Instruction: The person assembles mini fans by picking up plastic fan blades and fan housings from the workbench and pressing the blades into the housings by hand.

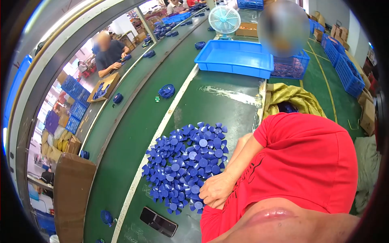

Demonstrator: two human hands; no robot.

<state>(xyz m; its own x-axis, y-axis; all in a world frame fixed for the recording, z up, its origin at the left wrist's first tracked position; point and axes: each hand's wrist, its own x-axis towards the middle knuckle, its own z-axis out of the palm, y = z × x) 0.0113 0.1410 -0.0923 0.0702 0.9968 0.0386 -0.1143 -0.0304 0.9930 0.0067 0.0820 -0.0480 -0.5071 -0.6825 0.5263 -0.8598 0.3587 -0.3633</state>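
Observation:
My right hand [215, 189] lies at the right edge of a pile of blue fan blades [175, 167], its fingers curled over my other arm; its palm is hidden. My forearms are crossed against the red shirt [300, 158]. Only a strip of skin shows beyond my right forearm, and my left hand's fingers are hidden there. The blades lie loose and overlapping on the green table [194, 109]. Below the pile rests a dark phone [159, 222], screen up.
Beyond the pile stand a blue tray [235, 58] and a light-blue fan [224, 19]. A green belt [137, 109] carries blue fan parts [166, 91]. Across it, a person [107, 54] works beside a cardboard box [103, 87]. Another person [283, 28] is at the upper right.

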